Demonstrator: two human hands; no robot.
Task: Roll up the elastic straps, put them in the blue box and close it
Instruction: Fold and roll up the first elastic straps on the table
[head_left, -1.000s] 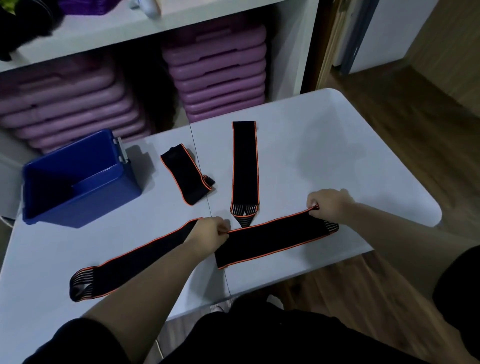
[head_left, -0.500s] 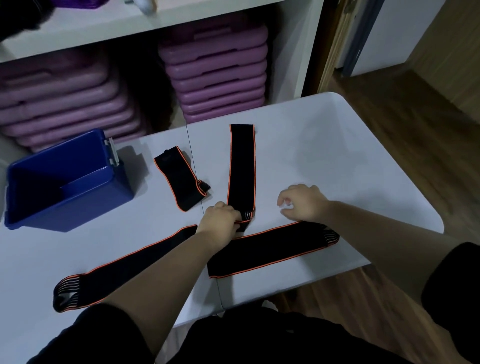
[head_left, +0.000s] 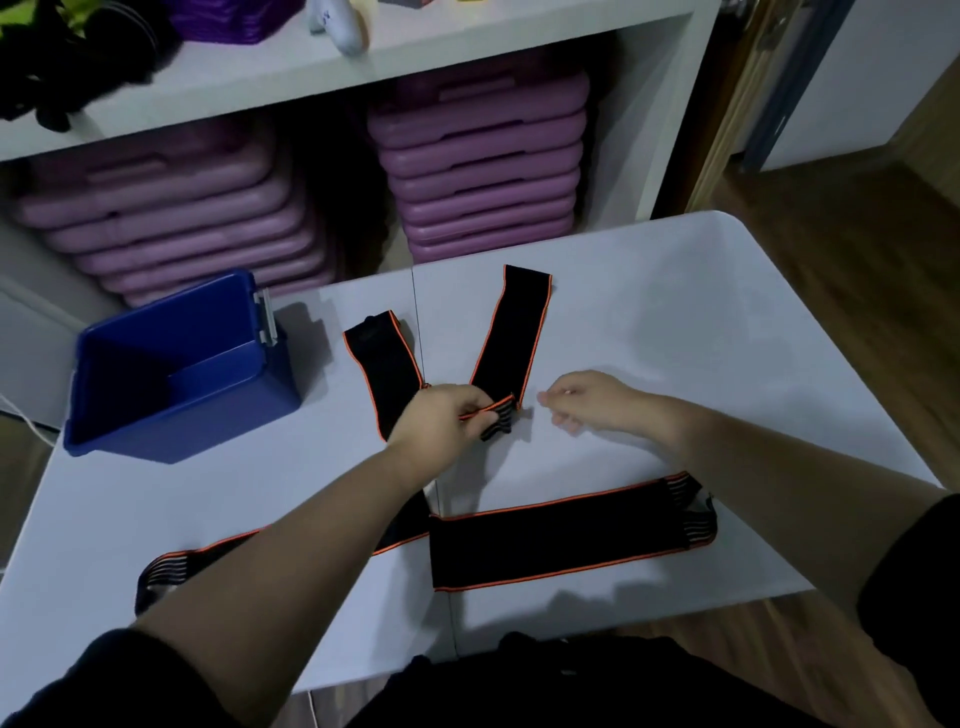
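Black elastic straps with orange edges lie on the white table (head_left: 675, 322). My left hand (head_left: 441, 421) pinches the striped near end of the middle strap (head_left: 511, 338), which runs away from me. My right hand (head_left: 587, 400) hovers just right of that end, fingers loosely curled, holding nothing. A short strap (head_left: 382, 358) lies left of the middle one. A long strap (head_left: 561, 535) lies flat near the front edge, and another long strap (head_left: 171, 566) is partly hidden under my left forearm. The blue box (head_left: 176, 364) stands open at the left.
Behind the table a white shelf (head_left: 363, 57) holds stacks of purple mats (head_left: 478, 156). The table's right and front edges drop to a wooden floor (head_left: 857, 249). My dark-clothed body is at the bottom of the view.
Both hands let go of the long front strap and moved forward. My left hand took hold of the middle strap's near end and lifted it; my right hand came beside it.
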